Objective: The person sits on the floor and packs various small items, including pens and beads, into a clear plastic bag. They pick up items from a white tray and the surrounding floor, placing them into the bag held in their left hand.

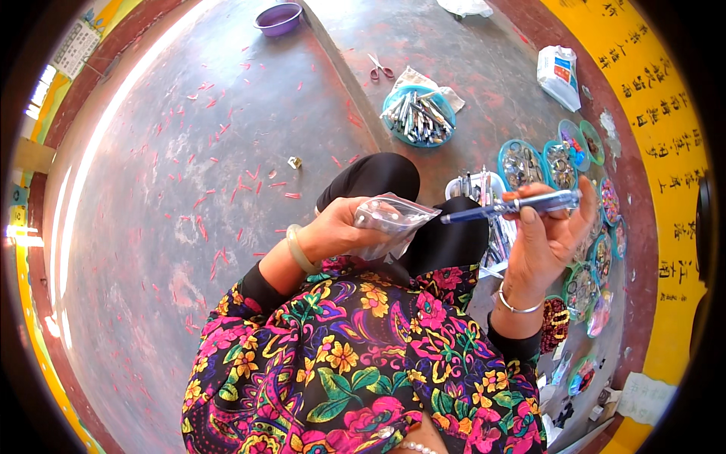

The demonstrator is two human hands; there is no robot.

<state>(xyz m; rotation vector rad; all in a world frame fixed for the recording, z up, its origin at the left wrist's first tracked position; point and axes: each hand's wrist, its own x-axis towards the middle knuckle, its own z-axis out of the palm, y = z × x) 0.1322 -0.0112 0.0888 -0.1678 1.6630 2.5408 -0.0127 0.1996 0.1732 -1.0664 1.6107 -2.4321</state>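
Floor: grey-brown concrete floor (pixel 189 151), strewn with small red scraps.
Left hand (pixel 333 231): your fingers pinch a small clear plastic zip bag (pixel 389 219), held above your lap.
Right hand (pixel 548 234): your fingers pinch a blue translucent pen (pixel 514 204), tip pointing at the bag's mouth, just beside it.
Nearby: round blue tray of pens (pixel 418 115); red-handled scissors (pixel 380 68); purple plastic bowl (pixel 278 18).

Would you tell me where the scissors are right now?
The scissors lie on the floor at the top centre, just above the blue bowl of pens.
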